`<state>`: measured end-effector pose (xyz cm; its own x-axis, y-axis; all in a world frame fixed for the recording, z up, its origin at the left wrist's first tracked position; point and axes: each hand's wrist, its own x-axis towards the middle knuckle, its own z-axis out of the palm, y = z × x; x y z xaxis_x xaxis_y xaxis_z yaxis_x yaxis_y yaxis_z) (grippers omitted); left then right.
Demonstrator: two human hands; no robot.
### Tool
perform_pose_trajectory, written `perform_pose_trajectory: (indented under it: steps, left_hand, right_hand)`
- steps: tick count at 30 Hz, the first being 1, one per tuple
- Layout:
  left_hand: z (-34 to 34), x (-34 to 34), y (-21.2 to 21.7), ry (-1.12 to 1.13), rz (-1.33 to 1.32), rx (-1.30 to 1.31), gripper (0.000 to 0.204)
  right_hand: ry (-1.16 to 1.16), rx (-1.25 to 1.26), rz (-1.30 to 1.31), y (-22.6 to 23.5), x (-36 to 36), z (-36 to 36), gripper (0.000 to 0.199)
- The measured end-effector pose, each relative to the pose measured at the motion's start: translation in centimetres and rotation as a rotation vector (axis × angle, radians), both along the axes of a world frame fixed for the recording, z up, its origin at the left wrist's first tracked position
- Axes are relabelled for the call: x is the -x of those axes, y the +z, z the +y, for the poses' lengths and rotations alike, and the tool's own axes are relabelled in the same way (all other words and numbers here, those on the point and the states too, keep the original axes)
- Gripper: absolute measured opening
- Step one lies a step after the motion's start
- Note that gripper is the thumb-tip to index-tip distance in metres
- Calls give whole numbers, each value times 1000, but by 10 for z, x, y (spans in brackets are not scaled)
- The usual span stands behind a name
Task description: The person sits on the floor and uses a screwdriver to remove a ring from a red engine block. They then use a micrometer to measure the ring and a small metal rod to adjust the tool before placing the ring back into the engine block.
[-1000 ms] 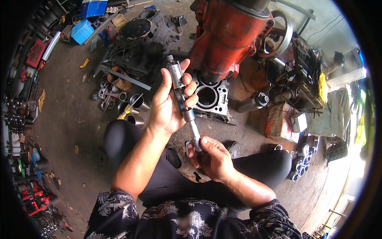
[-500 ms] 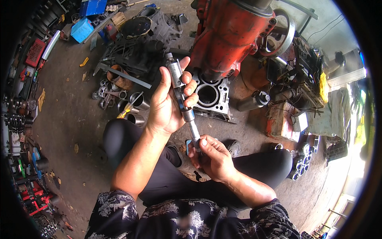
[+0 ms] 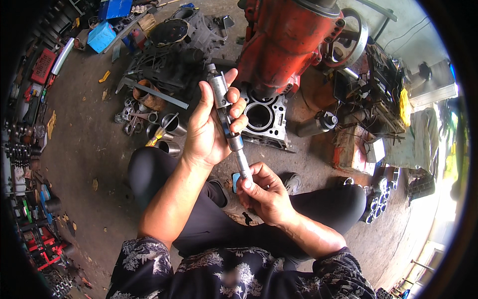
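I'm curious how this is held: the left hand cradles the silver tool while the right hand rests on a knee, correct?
Not quite: the left hand does cradle the silver tool, but the head view shows the right hand holding its lower end.

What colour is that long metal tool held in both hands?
The tool is mostly silvery grey, best seen in the head view.
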<state>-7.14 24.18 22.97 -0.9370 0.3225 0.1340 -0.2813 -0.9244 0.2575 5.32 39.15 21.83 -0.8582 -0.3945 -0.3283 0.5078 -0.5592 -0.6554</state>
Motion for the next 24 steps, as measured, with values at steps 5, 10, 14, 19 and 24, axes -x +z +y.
perform_pose_trajectory:
  steps: [5,10,14,19,24]
  left_hand:
    - [0,-1,0,-3,-5,7,63]
    - [1,-1,0,-3,-7,7,63]
    - [1,-1,0,-3,-10,3,63]
    - [2,-1,0,-7,-17,16,63]
    - [2,-2,0,-7,-21,3,63]
  right_hand:
    - [-6,-42,0,0,0,0,23]
    - [-13,-32,-1,0,0,0,25]
    - [-11,-67,-3,1,1,0,25]
    - [-24,-67,-21,3,1,0,29]
    - [-61,-102,43,3,0,-3,27]
